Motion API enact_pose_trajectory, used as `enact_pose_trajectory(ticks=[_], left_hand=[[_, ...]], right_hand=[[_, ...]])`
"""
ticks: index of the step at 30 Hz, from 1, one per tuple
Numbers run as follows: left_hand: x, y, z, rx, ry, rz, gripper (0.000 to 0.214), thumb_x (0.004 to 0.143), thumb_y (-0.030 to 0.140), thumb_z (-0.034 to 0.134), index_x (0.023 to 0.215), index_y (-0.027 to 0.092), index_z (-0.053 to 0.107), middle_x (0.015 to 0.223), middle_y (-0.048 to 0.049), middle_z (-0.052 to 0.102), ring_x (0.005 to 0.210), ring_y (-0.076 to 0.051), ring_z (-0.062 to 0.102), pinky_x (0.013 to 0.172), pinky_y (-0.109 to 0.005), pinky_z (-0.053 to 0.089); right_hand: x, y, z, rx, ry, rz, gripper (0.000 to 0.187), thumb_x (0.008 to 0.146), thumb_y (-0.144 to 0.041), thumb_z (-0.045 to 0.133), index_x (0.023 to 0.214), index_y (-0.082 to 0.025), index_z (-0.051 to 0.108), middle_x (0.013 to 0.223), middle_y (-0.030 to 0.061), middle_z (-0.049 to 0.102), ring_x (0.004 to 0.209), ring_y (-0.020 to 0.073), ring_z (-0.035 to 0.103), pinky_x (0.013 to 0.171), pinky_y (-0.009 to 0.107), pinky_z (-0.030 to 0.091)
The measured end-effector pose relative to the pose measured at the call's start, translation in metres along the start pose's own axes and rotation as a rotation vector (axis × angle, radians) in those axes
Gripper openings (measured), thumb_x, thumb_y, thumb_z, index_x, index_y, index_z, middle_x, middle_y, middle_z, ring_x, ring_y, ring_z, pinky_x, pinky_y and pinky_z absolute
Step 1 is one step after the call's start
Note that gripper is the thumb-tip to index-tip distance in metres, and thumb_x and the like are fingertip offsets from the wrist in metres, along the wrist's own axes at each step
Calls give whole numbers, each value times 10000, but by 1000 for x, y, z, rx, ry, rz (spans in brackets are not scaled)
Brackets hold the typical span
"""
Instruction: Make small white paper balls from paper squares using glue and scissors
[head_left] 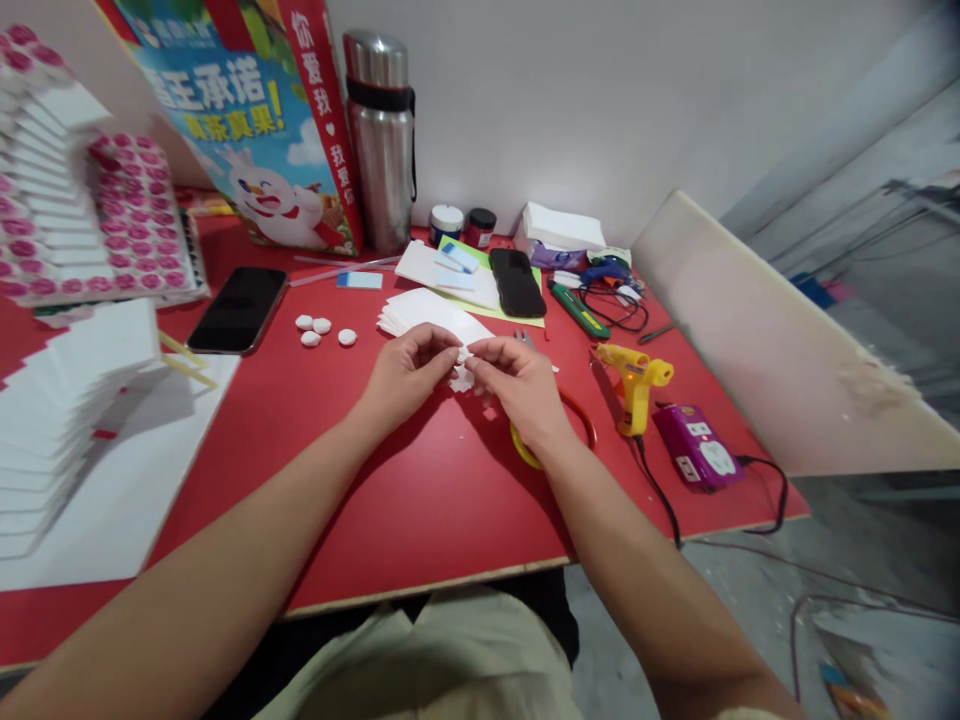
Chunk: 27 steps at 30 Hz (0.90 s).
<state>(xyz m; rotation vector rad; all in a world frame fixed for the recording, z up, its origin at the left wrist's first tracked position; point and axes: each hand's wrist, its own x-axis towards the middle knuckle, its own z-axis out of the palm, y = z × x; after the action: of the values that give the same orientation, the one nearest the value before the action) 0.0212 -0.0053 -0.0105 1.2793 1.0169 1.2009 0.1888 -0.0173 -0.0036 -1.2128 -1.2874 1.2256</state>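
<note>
One pale wall backs the room, grey floor shows below at the right, and a red surface fills the middle. A white panel slants along its right edge. At the left, a stepped model dotted with pink looks well decorated; nearer, a fan of white slats over a white board looks bare by comparison. Against the wall stand a bright bag and a steel flask.

The purple socket block and yellow glue gun lie to the right, the gun's small light glowing. One phone rests near the bag, another on green paper. Two jars sit by the wall, and loose white cards lie just beyond the fingers.

Four white balls lie apart to the left, seemingly finished. The fifth, a crumpled white piece, seems only part shaped. It is at mid-surface, pinched between the left hand and the right hand, each with thumb and forefinger nearly closed on it. Whether it touches the surface, I cannot tell.
</note>
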Motion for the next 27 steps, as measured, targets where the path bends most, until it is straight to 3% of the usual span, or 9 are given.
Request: enact_pose_trajectory(ticks=[7, 20, 23, 27], left_hand=[[0, 2, 1, -4, -35, -9, 208, 791, 299, 792, 899, 147, 701, 791, -28, 711, 729, -139, 650, 700, -250, 508], [-1, 7, 0, -72, -64, -66, 221, 758, 304, 826, 862, 132, 732, 808, -53, 742, 725, -154, 683, 711, -272, 539], [1, 6, -1, -103, -89, -74, 259, 773, 333, 825, 912, 135, 732, 834, -55, 744, 741, -158, 688, 730, -282, 549], [2, 4, -3, -33, -140, -56, 291, 789, 313, 819, 1010, 143, 736, 880, -60, 748, 738, -149, 672, 683, -257, 530]], right_hand=[[3, 0, -1, 165, -42, 83, 252, 736, -302, 852, 914, -170, 733, 716, -5, 715, 620, 108, 633, 562, 234, 513], [5, 1, -3, 146, -79, 103, 299, 675, -365, 893, 848, -178, 736, 726, 4, 716, 629, 118, 624, 620, 278, 536], [5, -1, -3, 156, -54, 125, 316, 683, -387, 887, 865, -177, 736, 691, -1, 700, 583, 108, 595, 563, 259, 503], [6, -3, -4, 172, -54, 190, 329, 700, -426, 878, 843, -171, 725, 554, -45, 588, 464, 77, 473, 432, 222, 364]])
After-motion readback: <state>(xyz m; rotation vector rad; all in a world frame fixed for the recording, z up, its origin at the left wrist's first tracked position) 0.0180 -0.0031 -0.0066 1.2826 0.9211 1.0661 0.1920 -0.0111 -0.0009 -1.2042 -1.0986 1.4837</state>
